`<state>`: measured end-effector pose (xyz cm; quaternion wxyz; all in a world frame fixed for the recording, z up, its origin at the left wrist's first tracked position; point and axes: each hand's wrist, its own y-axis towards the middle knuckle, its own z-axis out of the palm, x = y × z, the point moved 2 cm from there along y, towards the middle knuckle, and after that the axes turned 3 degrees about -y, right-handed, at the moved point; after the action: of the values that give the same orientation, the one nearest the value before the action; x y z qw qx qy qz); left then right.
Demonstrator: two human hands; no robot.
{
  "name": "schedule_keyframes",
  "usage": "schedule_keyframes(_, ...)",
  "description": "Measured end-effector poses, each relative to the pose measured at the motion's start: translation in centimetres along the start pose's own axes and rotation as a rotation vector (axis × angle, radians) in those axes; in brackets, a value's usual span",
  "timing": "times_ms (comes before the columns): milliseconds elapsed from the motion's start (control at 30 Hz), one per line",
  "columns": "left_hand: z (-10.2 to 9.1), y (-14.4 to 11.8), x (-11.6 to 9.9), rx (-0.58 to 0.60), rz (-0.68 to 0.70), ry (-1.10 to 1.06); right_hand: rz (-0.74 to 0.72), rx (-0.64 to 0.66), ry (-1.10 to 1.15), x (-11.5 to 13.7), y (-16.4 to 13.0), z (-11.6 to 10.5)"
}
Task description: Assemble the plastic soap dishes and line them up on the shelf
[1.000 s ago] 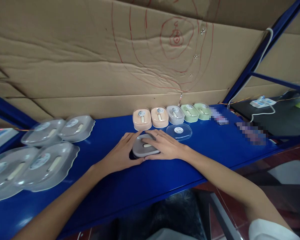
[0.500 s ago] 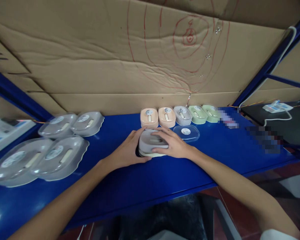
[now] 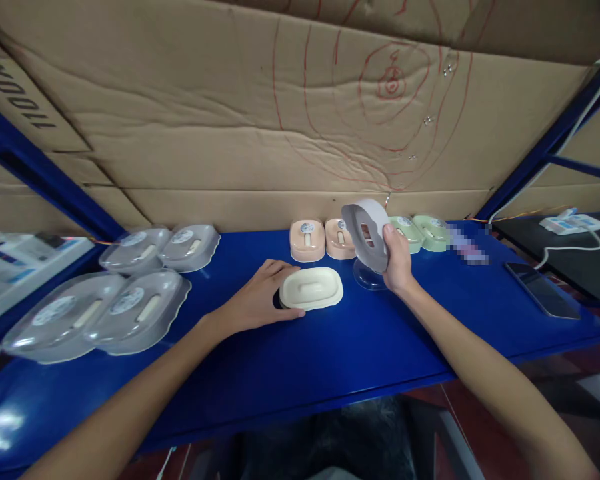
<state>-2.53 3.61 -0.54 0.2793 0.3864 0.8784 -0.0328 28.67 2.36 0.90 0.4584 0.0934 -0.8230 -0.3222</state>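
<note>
My left hand (image 3: 267, 298) grips the left end of a cream oval plastic base (image 3: 311, 288), thumb at the front and fingers behind. The base rests on the blue table, with a raised oblong ridge along its middle. Off to the right, my right hand (image 3: 398, 259) holds a grey plastic shell (image 3: 367, 235) up on its edge, its hollow side and oblong slot turned toward the left. Partly behind the shell, a clear lid (image 3: 369, 276) lies on the table.
Two peach boxes (image 3: 307, 241) and two green boxes (image 3: 431, 233) stand along the cardboard wall (image 3: 190, 147). At left, several grey boxes under clear lids (image 3: 130, 313) sit together. A phone (image 3: 543, 290) lies to the right on the blue table (image 3: 260, 373).
My right hand has lifted the grey shell off the cream base and carried it right, tilting it up. My left hand has stayed at the base. The view has shifted slightly.
</note>
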Motion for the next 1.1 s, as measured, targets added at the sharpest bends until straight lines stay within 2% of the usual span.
schedule_keyframes(67, 0.1, 0.0, 0.0, -0.005, 0.005, 0.007, -0.025, 0.009, 0.032, 0.3, 0.0, -0.2)
schedule_keyframes(133, 0.2, 0.0, -0.1, -0.015, 0.026, 0.020, -0.143, 0.089, 0.042, 1.6, -0.4, -0.3)
schedule_keyframes(233, 0.2, 0.1, -0.1, -0.027, 0.078, 0.031, -0.434, 0.316, 0.001, 4.5, -1.7, 0.0)
schedule_keyframes(300, 0.0, 0.1, 0.0, -0.018, 0.125, 0.035, -0.566, 0.471, -0.011, 6.3, -3.0, 0.6)
schedule_keyframes(400, -0.6, 0.0, 0.3, -0.004, 0.150, 0.041, -0.655, 0.669, -0.025, 8.1, -4.8, 1.7)
schedule_keyframes(500, -1.1, -0.1, 1.0, 0.009, 0.104, 0.025, -0.699, 0.788, -0.103, 8.7, -6.1, 2.6)
schedule_keyframes(733, -1.4, -0.3, 2.0, 0.004, 0.078, 0.003, -0.709, 0.868, -0.262, 8.8, -6.6, 2.6)
schedule_keyframes(1100, -1.1, -0.1, 0.8, -0.023, 0.103, 0.004, -0.705, 0.882, -0.336, 9.1, -7.5, 3.3)
